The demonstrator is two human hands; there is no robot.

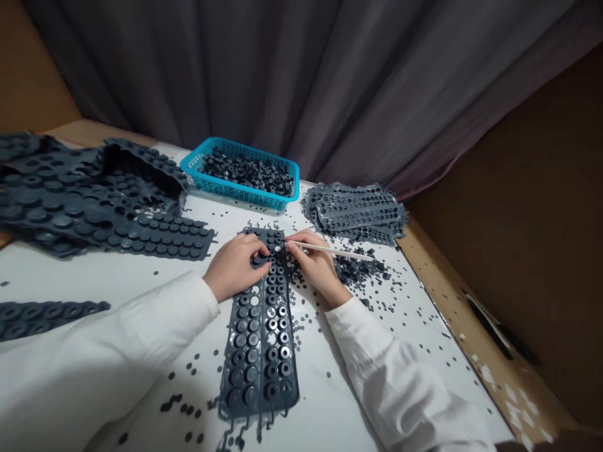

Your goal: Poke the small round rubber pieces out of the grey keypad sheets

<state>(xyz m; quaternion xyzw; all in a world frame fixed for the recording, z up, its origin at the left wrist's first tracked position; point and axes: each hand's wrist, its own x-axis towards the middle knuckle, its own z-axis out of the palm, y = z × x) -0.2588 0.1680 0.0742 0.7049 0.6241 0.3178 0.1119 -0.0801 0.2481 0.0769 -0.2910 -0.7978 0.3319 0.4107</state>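
Rubber sheet point(261, 344) on the table point(327, 408), our left hand point(239, 266) curled over it, pinch unclear; our right hand point(315, 263) pinches the white stick point(349, 253) — if the sheet slides, we could jab ourselves!

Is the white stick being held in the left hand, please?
No, the white stick is in the right hand, while the left hand is at the dark studded sheet.
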